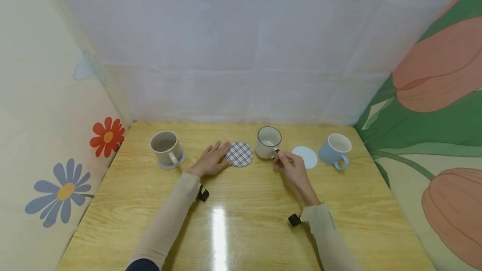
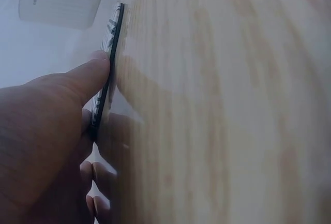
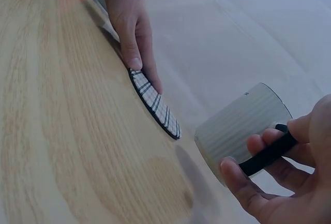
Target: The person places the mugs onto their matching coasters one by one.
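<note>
My right hand point(image 1: 294, 170) holds a cream mug with a dark rim point(image 1: 265, 147) by its dark handle point(image 3: 269, 154). In the right wrist view the mug appears raised a little from the table, just right of a round plaid coaster point(image 1: 239, 154). My left hand point(image 1: 212, 160) lies on the table at the coaster's left side, its fingers spread and mostly straight. The left thumb point(image 2: 95, 71) touches the coaster's edge in the left wrist view.
A beige mug point(image 1: 164, 142) stands on a pale coaster point(image 1: 182, 159) at the left. Toward the right lie a light blue round coaster point(image 1: 306, 157) and a blue mug point(image 1: 329, 152). White cloth point(image 1: 233, 53) hangs behind the wooden table point(image 1: 256, 229).
</note>
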A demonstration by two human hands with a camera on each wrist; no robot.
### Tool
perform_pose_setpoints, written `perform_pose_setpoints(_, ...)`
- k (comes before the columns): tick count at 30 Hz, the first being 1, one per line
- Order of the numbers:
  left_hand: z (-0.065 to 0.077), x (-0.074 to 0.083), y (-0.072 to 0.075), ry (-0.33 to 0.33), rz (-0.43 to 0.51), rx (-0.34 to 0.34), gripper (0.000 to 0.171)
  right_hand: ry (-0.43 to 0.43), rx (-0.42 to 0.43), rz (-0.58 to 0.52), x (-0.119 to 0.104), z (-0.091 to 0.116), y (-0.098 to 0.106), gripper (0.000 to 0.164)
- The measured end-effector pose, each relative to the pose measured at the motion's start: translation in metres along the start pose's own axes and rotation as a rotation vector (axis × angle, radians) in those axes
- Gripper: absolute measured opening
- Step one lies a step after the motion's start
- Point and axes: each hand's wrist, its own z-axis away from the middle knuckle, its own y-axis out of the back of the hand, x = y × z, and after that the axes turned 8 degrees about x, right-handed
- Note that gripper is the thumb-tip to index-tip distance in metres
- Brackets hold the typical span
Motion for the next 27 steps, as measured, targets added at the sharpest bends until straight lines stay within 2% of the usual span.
perform_pose_setpoints(13, -0.004, -0.009, -0.005, 0.020, -0.023, -0.010, 0.079, 0.018, -0.004, 0.008, -0.009, -0.005, -0.008, 0.040)
perform_pose_setpoints(27, -0.005, -0.005, -0.004, 0.033, -0.032, -0.024, 0.079, 0.041, -0.029, -0.004, -0.011, -0.007, -0.011, 0.042)
